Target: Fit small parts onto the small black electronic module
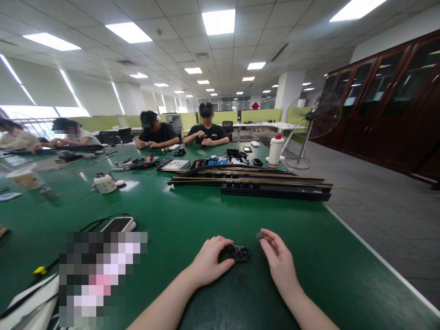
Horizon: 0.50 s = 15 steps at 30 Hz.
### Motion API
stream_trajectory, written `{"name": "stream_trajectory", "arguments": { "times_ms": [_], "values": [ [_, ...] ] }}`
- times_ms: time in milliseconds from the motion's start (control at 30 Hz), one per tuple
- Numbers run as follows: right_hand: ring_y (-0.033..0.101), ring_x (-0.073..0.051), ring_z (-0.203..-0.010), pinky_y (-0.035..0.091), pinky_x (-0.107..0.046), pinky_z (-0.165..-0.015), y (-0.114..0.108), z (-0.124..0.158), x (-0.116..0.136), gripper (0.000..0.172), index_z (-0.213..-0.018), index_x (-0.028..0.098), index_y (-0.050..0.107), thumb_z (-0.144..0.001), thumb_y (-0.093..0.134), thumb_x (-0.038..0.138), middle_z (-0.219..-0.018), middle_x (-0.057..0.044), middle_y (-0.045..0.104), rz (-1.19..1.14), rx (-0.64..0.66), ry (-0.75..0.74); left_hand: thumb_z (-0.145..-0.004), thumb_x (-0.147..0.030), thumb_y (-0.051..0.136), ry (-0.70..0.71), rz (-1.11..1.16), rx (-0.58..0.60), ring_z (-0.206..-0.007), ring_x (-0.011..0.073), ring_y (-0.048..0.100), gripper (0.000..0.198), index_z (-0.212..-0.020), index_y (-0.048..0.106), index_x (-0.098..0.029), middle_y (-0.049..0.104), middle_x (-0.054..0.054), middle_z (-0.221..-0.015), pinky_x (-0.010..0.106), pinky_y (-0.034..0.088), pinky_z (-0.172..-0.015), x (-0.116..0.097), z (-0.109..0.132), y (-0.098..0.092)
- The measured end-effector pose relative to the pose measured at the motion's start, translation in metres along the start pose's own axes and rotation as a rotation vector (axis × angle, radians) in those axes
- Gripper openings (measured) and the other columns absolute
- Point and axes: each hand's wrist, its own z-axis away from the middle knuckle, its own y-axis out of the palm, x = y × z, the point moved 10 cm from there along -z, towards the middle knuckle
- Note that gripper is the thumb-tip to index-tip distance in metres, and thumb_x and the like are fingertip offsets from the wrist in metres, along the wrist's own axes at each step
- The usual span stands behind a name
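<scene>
My left hand (209, 262) rests on the green table (165, 215), its fingers curled over the left end of a small black device (238, 253) that lies flat on the table. My right hand (279, 261) hovers just right of the device with thumb and forefinger pinched on a tiny dark part (259, 235), held a little above the table surface.
Long black rails with thin brass rods (261, 182) lie across the table's middle. A phone on a cable (118, 224), a small teapot-like jar (104, 182), tools, a white bottle (275, 150) and a paper cup (24, 178) stand about. Other people sit at the far end. The table's edge runs on the right.
</scene>
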Motion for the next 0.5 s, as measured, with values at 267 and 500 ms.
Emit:
{"name": "stream_trajectory", "arguments": {
  "times_ms": [267,500],
  "values": [
    [0.063,-0.025,-0.093,0.048,-0.041,-0.089,-0.0071,-0.0008,-0.0013,0.038,-0.095,0.019,0.062,-0.067,0.066,0.044,-0.095,-0.009,0.069,-0.046,-0.065,0.007,-0.076,-0.024,0.063,-0.001,0.006,0.003,-0.102,0.0223,0.052,0.04,-0.115,0.054,-0.023,0.059,0.005,-0.109,0.035,0.04,-0.09,-0.0011,0.0001,-0.0003],
    [0.063,-0.024,-0.092,0.048,-0.04,-0.089,-0.0104,-0.0009,-0.0033,0.037,-0.094,0.019,0.062,-0.065,0.066,0.043,-0.093,-0.008,0.069,-0.062,-0.096,0.032,-0.077,-0.025,0.062,-0.004,0.02,0.009,-0.102,0.0226,0.052,0.039,-0.115,0.054,-0.022,0.059,0.005,-0.109,0.035,0.04,-0.09,-0.0012,0.0003,-0.0003]
  ]
}}
